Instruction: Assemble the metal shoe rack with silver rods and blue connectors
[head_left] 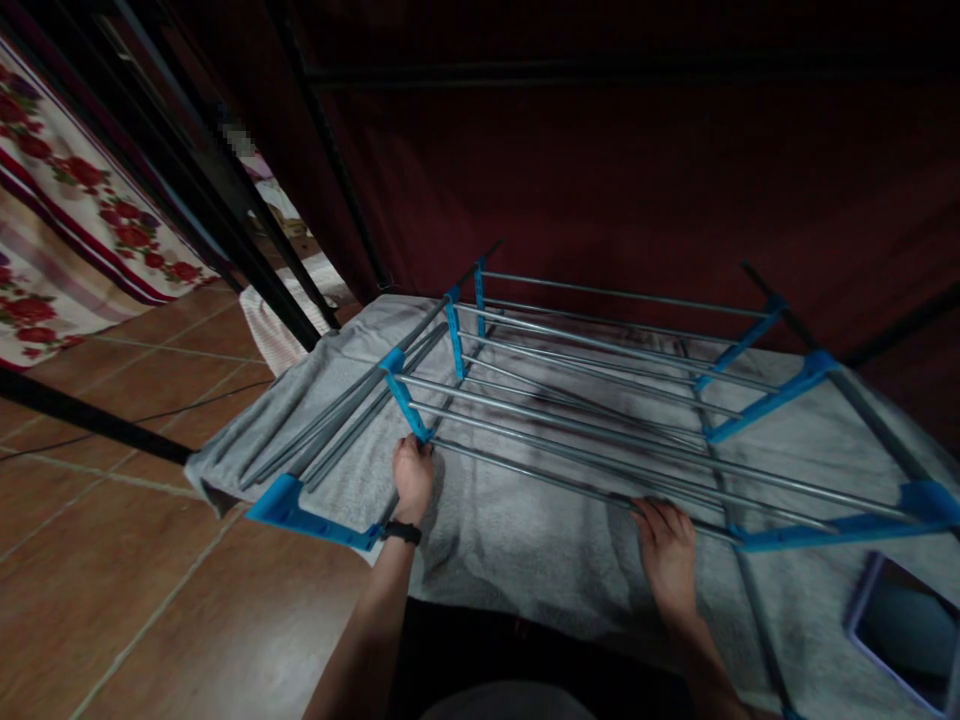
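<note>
A metal rack of grey rods and blue plastic connectors lies on a grey towel spread on the floor. My left hand, with a dark band on the wrist, grips the front rod's left end where it meets a blue connector. My right hand rests on the same front rod farther right, fingers curled over it. A loose bundle of grey rods lies at the rack's left side, ending in a blue end piece.
Brown tiled floor lies to the left. Black metal frame bars and a floral cloth stand at the upper left. A dark red curtain hangs behind. A phone-like slab lies at the lower right on the towel.
</note>
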